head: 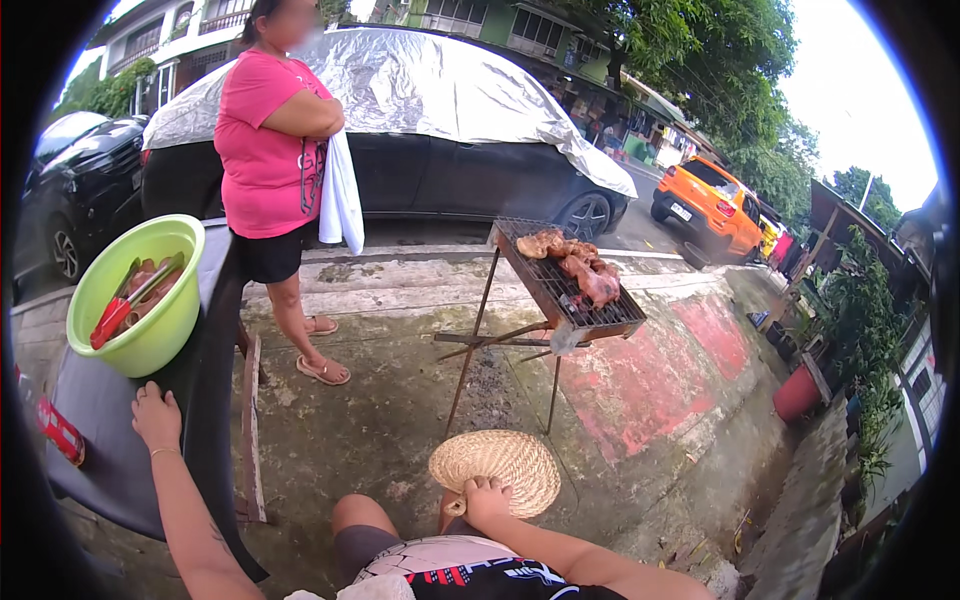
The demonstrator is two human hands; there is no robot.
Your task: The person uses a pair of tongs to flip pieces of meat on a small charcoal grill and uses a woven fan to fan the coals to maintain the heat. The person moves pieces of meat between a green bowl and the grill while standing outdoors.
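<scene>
My right hand (pixel 487 498) grips a woven straw hand fan (pixel 517 461) close to my lap, fingers over its near edge. My left hand (pixel 157 414) rests on the dark-covered table (pixel 112 427), just below a light green plastic basin (pixel 161 341). Inside the basin lie raw-looking pieces of meat (pixel 154 289) and tongs with red handles (pixel 112 321). A red can (pixel 61 433) is on the table to the left of that hand. Ahead stands a charcoal grill (pixel 555 300) on thin metal legs, with browned pieces of meat (pixel 589 277) on its wire grate.
A person in a pink shirt (pixel 270 150) stands beyond the table with arms folded and a white towel (pixel 341 191). Behind are a car under a silver cover (pixel 420 90) and an orange car (pixel 705 196). A wooden bench (pixel 253 427) is beside the table; potted plants (pixel 802 390) line the right.
</scene>
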